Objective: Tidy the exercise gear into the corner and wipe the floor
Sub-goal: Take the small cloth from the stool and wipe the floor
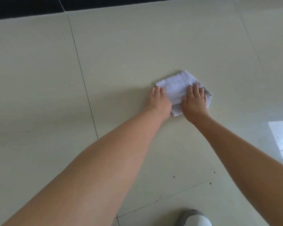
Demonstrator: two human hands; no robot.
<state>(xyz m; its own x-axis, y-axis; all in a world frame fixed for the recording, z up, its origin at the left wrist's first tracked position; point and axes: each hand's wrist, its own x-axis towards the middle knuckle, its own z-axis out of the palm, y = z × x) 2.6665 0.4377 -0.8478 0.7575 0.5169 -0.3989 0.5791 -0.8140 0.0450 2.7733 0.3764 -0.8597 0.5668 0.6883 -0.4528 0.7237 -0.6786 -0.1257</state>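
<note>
right of centre, left hand [159, 101] and right hand [194, 101] press flat-fingered on a soft, light, folded white cloth [178, 88]; likely bunches, so hold both ends.

Open pale tiled floor [121, 62] all around; only a grey-white shoe [193, 217] near the bottom edge.

Soft, even daylight fills the frame, bright but flat. A glossy tiled floor [121, 54] carries a sharp white reflection [281, 141] at the right edge, seemingly of a window, the only strong glare. Shadows are faint: a pale smudge lies on the tiles left of the left hand [160, 101]. The whole picture is slightly soft and washed out, with a greenish cast. Wide-angle stretch swells the forearms toward the lower corners and bends the grout lines. The upper left is near black.
</note>
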